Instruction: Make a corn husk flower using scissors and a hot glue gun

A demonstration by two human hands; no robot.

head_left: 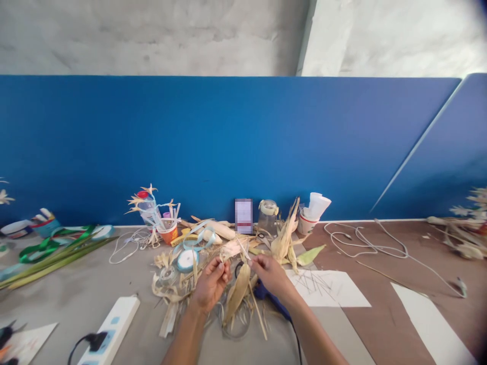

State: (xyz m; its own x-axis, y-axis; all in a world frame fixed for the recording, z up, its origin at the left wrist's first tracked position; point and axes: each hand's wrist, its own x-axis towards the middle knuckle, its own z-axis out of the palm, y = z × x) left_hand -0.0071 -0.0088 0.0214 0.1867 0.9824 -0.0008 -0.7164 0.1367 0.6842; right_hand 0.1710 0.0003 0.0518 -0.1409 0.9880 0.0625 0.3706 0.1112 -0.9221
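My left hand (pixel 211 284) and my right hand (pixel 271 274) are raised just above a heap of dried corn husks (pixel 236 294) at the middle of the table. Both hands have their fingers pinched on a pale husk strip (pixel 240 249) that runs between them. A longer dried husk leaf (pixel 237 293) hangs below the hands. Under my right wrist lies a blue glue gun (pixel 271 299) with its dark cord running toward me. A roll of light blue ribbon (pixel 187 259) lies just left of my left hand.
A white power strip (pixel 112 324) with a black plug lies front left. Green leaves and ribbon (pixel 53 251) lie far left. An orange cup (pixel 168 233), a glass jar (pixel 268 215) and stacked paper cups (pixel 314 209) stand against the blue partition (pixel 228 147). White paper sheets (pixel 335 289) and a white cable (pixel 365 243) lie right.
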